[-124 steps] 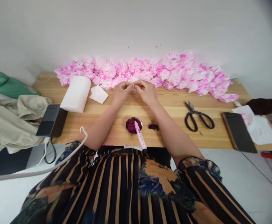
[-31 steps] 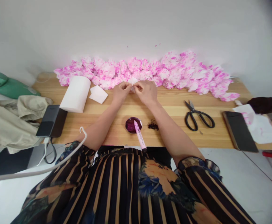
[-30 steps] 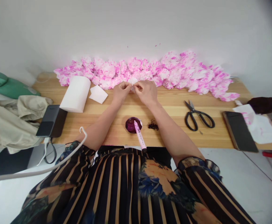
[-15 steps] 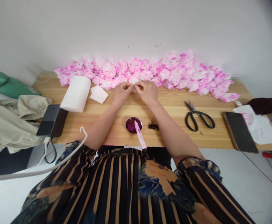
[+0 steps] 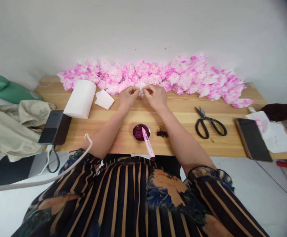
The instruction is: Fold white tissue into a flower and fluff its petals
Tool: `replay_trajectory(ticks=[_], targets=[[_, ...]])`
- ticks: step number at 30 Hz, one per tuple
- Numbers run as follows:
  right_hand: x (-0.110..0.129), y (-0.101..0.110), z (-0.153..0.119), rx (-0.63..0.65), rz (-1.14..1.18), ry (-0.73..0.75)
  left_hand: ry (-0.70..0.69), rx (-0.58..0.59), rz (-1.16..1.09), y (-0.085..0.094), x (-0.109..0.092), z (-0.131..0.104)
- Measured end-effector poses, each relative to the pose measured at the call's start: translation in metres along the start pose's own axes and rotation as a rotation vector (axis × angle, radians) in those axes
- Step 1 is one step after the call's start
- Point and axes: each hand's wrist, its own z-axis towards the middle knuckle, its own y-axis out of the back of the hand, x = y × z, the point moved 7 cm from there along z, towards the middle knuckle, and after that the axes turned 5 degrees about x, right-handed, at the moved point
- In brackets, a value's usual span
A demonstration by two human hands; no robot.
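Note:
A small white tissue paper flower point(image 5: 141, 86) is pinched between my two hands, over the middle of the wooden table point(image 5: 182, 115). My left hand point(image 5: 129, 97) grips its left side with thumb and forefinger. On the other side, my right hand point(image 5: 156, 96) pinches the paper the same way. Just behind them lies a long row of pink-and-white paper flowers point(image 5: 190, 74). Closer to my body, a pink marker point(image 5: 148, 146) leans on a small dish of dark purple liquid point(image 5: 137, 132). A little pile of dark bits point(image 5: 162, 132) lies beside the dish.
To the left are a white paper roll point(image 5: 80, 98), folded white paper point(image 5: 104, 99), a power bank point(image 5: 54, 126) with cables, beige cloth point(image 5: 7, 128) and a green bottle point(image 5: 10, 89). Black-handled scissors point(image 5: 208, 123), a phone point(image 5: 253, 140) and stained paper point(image 5: 276, 135) lie to the right.
The white paper between my fingers has puffed out and shows more than before. My fingertips have moved slightly apart; both arms stay nearly in place.

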Motion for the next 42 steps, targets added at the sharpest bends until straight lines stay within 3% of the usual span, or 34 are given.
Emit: replay_trajectory(ticks=[12,22,32,42], targets=[[-0.006,0.004,0.002,0.068,0.206,-0.004,0.084,-0.061,-0.276,0.005,0.010,0.004],[0.002,0.001,0.002,0.155,0.118,0.007,0.098,-0.057,-0.348,0.004,0.016,0.006],[0.004,-0.001,0.000,0.117,0.059,0.002,0.092,-0.014,-0.349,-0.002,0.014,0.004],[-0.003,0.000,0.000,0.078,0.348,-0.050,-0.036,0.047,-0.186,-0.005,0.007,0.007]])
